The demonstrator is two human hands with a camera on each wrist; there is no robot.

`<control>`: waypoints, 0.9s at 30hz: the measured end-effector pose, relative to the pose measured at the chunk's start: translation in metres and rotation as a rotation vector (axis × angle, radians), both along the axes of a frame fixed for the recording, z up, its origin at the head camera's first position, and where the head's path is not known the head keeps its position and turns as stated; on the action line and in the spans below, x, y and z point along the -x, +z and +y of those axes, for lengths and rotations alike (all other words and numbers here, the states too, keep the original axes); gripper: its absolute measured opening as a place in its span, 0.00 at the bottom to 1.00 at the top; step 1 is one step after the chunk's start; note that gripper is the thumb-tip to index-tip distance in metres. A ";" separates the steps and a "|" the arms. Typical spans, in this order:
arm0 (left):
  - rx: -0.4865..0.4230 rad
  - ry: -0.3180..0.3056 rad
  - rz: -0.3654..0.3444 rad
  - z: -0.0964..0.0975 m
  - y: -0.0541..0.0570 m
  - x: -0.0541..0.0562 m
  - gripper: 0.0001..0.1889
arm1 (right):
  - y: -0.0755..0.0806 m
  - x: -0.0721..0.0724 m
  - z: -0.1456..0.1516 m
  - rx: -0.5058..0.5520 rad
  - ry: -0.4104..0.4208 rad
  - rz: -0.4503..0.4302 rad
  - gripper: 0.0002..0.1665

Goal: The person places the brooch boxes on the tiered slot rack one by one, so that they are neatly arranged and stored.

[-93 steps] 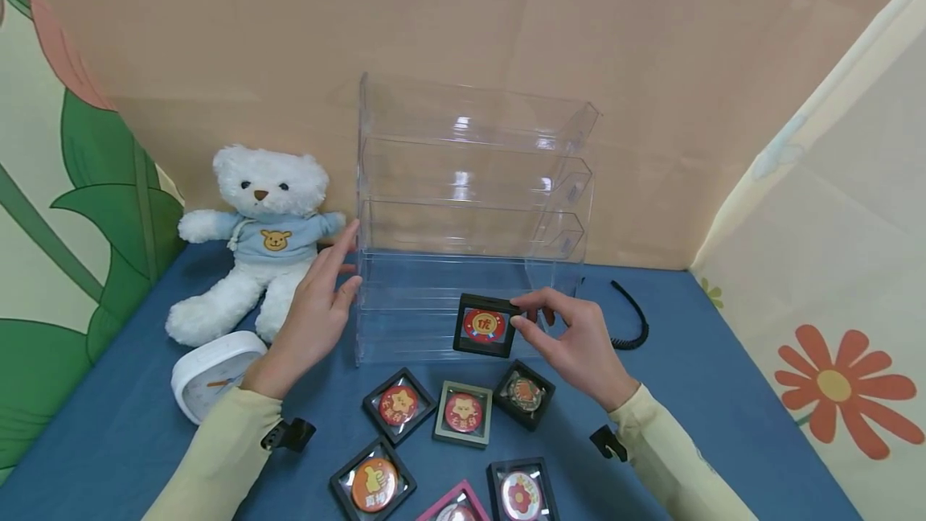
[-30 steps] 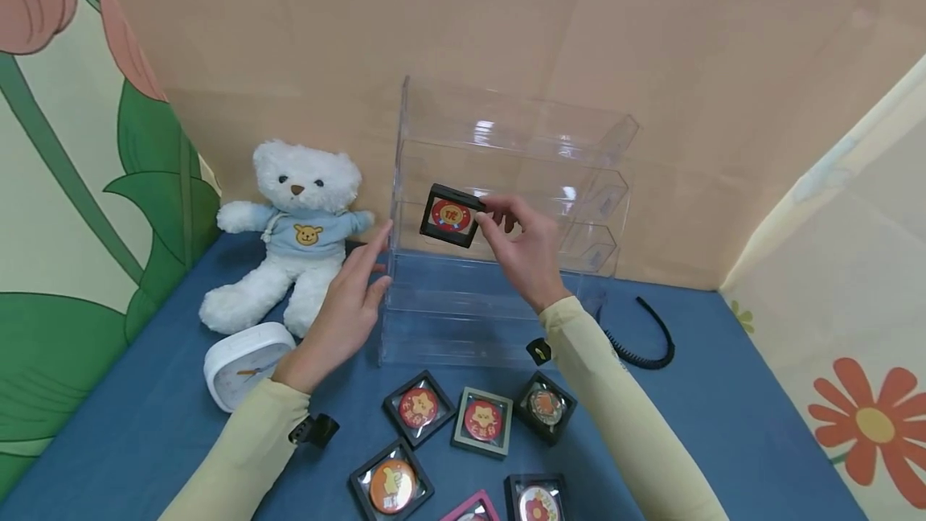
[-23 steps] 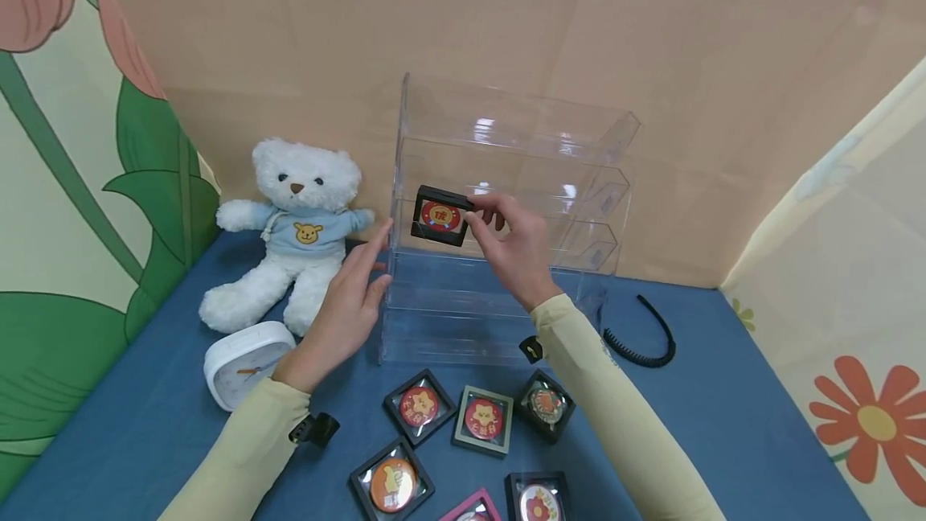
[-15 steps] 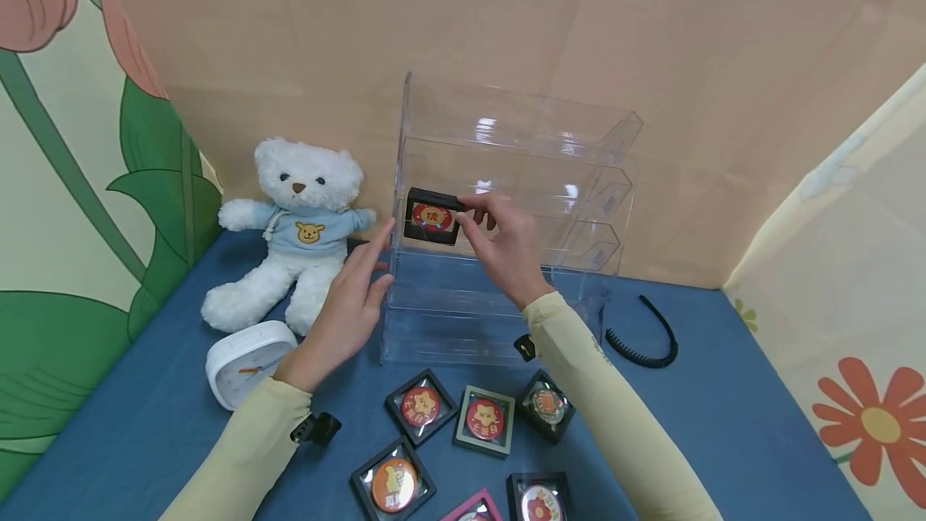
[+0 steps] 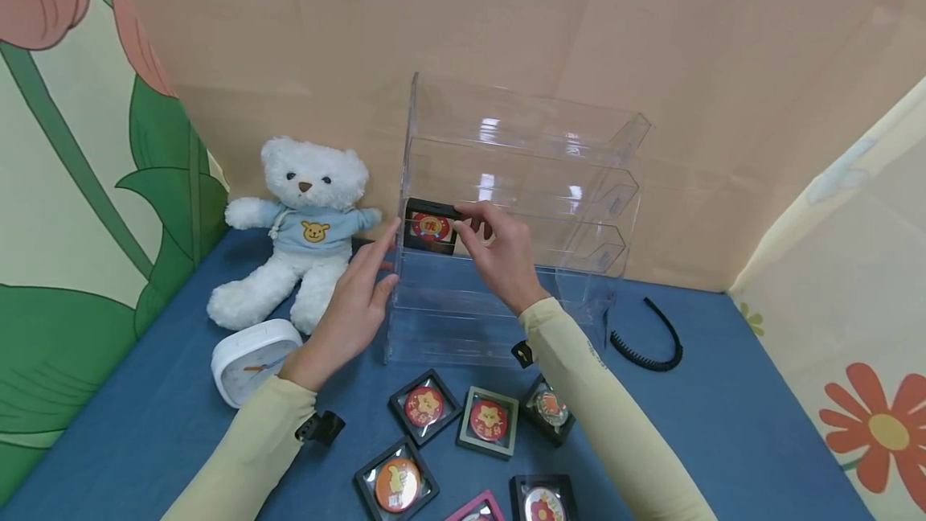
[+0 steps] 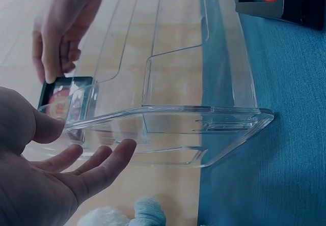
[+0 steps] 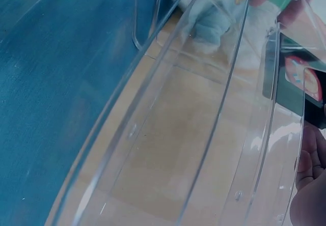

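Right hand (image 5: 502, 254) pinches a case (image 5: 430, 228) at nine o'clock on the rack (image 5: 538, 175), apparently shelving it; loose-fingered left hand (image 5: 349, 318) alongside; release probably needs firm seating.

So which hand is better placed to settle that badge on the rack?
Probably the right hand: it pinches the black-framed red badge at the left end of the clear tiered rack. The left hand, beside the rack, holds nothing.

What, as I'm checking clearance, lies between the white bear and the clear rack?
In the head view, the person's left hand reaches in between the white bear and the clear rack, beside the rack's left edge.
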State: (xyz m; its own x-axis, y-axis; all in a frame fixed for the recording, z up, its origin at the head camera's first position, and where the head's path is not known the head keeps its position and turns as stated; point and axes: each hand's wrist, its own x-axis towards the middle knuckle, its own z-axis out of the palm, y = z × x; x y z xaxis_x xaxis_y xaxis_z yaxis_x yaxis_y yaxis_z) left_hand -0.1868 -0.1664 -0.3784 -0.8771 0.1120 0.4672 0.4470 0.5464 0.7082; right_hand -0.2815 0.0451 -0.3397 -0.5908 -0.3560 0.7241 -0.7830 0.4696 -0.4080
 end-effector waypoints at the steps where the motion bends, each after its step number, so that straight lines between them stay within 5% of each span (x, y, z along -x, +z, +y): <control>1: 0.000 -0.001 -0.001 0.000 0.000 0.000 0.39 | 0.000 0.000 0.000 -0.001 -0.002 -0.005 0.16; 27: 0.004 0.005 0.005 0.001 0.001 0.000 0.40 | 0.003 -0.006 0.008 -0.038 0.016 -0.026 0.22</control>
State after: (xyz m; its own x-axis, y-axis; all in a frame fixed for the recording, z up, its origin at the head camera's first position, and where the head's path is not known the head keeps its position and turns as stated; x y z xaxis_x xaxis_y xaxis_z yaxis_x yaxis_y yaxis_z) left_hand -0.1869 -0.1650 -0.3777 -0.8751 0.1099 0.4714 0.4483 0.5513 0.7036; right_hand -0.2753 0.0526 -0.3368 -0.6033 -0.3925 0.6942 -0.7798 0.4727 -0.4105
